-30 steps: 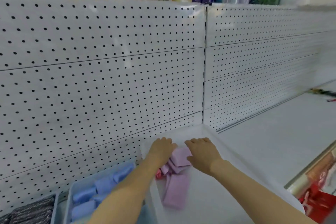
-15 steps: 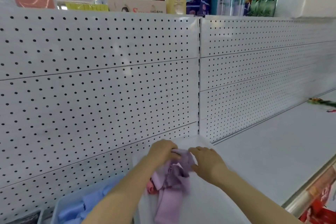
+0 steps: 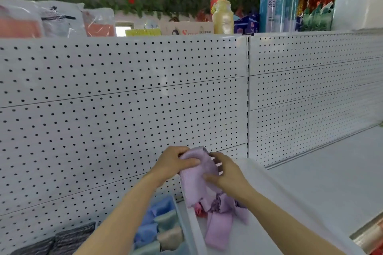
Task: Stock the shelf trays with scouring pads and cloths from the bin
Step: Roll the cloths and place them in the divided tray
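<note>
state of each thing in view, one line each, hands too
left hand: grips the purple cloth's top
right hand: holds the purple cloth's side
purple cloth: lifted, bunched
white tray: holds pink cloths
pink cloths: lying loose
left tray: holds blue and beige cloths

White shelf (image 3: pixel 323 182) w/ 3 trays (image 3: pixel 192 232).

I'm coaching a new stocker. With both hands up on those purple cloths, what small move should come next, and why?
Probably lower the purple cloths back down into the white tray. Both the left hand and right hand grip the bunch in the air above it, and loose ends hang untidily onto the cloths lying there.
</note>
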Demonstrator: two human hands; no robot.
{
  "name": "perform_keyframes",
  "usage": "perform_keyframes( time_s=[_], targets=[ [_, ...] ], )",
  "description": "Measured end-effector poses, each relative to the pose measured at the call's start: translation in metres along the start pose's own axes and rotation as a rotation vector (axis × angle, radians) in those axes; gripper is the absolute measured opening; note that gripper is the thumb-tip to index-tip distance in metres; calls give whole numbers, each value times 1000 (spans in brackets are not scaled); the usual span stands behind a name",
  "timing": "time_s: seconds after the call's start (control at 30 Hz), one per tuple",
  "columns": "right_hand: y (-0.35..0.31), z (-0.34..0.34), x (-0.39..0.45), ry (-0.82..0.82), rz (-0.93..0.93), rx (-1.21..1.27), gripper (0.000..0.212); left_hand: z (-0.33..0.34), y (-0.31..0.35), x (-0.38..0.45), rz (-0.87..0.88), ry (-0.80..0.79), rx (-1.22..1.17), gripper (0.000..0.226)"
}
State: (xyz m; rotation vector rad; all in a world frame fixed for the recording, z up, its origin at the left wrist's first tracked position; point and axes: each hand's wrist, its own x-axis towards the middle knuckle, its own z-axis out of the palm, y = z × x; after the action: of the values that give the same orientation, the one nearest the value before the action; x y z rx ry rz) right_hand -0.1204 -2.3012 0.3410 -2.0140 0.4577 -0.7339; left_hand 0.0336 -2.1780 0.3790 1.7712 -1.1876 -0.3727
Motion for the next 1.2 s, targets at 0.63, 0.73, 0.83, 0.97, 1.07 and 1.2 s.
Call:
perform_keyframes(
  time_s=[0.63, 0.73, 0.83, 0.97, 1.07, 1.2],
  targets=[
    [-70, 80, -10, -90, -213, 263, 14, -85, 27, -97, -1, 99, -73, 35],
    [-74, 85, -9, -54, -202, 305, 20, -93, 30, -103, -72, 155, -240, 35],
    [-84, 88, -10, -49, -149, 403, 26, -95, 33, -107, -143, 192, -486, 34],
    [-96, 93, -16, -131, -17, 529, 14, -83, 26, -109, -128, 330, -515, 40],
    [-99, 94, -15, -147, 20, 561, 17, -72, 18, -112, -92, 434, -385, 44],
    [-97, 97, -12, -213, 54, 600, 29, -64, 14, -111, -43, 594, -178, 44]
  ],
)
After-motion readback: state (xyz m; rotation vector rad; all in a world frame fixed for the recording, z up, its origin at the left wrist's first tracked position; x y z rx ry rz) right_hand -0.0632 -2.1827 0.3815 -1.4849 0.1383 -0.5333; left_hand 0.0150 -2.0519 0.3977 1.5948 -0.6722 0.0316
